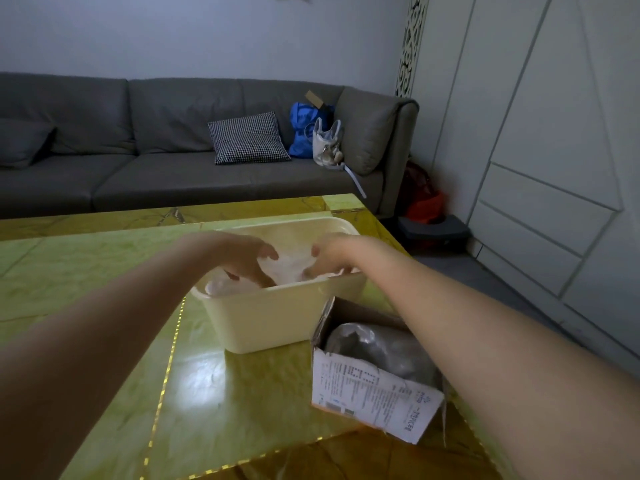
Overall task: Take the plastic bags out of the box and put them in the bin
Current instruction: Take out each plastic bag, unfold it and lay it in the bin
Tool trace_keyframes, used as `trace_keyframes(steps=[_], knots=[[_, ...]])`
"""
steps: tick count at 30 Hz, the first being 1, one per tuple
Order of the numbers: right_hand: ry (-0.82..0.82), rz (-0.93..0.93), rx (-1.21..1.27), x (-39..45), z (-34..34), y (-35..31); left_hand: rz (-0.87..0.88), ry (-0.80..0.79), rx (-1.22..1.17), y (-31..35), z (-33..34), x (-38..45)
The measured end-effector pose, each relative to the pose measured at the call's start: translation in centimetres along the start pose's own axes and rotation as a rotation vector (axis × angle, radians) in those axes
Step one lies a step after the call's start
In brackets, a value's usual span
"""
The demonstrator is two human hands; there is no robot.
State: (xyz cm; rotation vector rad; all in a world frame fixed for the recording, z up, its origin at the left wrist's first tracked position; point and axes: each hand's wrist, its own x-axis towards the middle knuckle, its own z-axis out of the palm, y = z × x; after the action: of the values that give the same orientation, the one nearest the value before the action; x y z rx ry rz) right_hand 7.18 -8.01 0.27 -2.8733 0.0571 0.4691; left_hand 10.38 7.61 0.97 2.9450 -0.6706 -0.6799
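Glossy yellow-green stone covered the table (pixel 86 271) I was working over, with a gold inlay line running toward its near edge and lamp glare on the polish. On it stood the cream plastic bin (pixel 270 320), and both of my hands reached into its open top. My left hand (pixel 242 259) came in from the left with its fingers curled down onto a crumpled white plastic bag (pixel 292 266), pinching its upper edge. My right hand (pixel 334 252) faced it from the other side, fingers bent and gripping the same bag, so the thin film stretched between the two hands just inside the rim. More white plastic (pixel 225 285) lay bunched in the bin's near left corner, below my left wrist.

Just beside the bin, at its near right corner, sat the cardboard box (pixel 374 386), tipped so that its open mouth faced up and away from me. A grey, shiny plastic bag (pixel 384 348) filled it. A white shipping label (pixel 377 396) with printed text covered the box's near face, its lower corner torn and curling.

Beyond the table ran a long grey sofa (pixel 156 143) against the wall, carrying a black-and-white checked cushion (pixel 247 138), a blue bag (pixel 306 129) and a pale handbag (pixel 327 143). White panelled cabinets (pixel 536 133) lined the right wall, with something red (pixel 424 202) on the floor at their foot.
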Motion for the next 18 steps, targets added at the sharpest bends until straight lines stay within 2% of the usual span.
trace_keyframes(steps=[2,3,5,7,8,10,13,16,18], knots=[[0.151,-0.08,0.095,-2.4,-1.1,0.0,0.023,0.033,-0.075,0.2,-1.6,-2.2],[0.225,-0.107,0.124,-3.7,-1.5,0.1,0.02,0.087,-0.04,0.5,-2.2,-3.3],[0.31,-0.123,0.182,-6.4,-2.1,0.4,0.049,0.311,0.133,1.6,-2.5,-5.1],[0.265,-0.101,0.232,-8.9,-2.1,1.2,0.16,0.513,0.211,3.8,-1.7,-6.6],[0.207,-0.076,0.218,-10.1,-2.0,1.6,0.234,0.516,0.183,5.0,-1.1,-7.1],[0.045,-0.008,0.117,-12.5,-1.5,2.0,0.36,0.391,0.165,7.5,0.7,-7.9],[-0.126,0.097,-0.109,-14.5,0.3,1.9,0.39,0.223,0.256,9.5,3.4,-8.0],[-0.061,0.174,-0.295,-14.9,3.0,1.8,0.328,0.203,0.223,9.7,5.1,-8.0],[0.043,0.177,-0.263,-14.9,4.2,1.8,0.326,0.222,0.17,9.8,5.8,-8.2]])
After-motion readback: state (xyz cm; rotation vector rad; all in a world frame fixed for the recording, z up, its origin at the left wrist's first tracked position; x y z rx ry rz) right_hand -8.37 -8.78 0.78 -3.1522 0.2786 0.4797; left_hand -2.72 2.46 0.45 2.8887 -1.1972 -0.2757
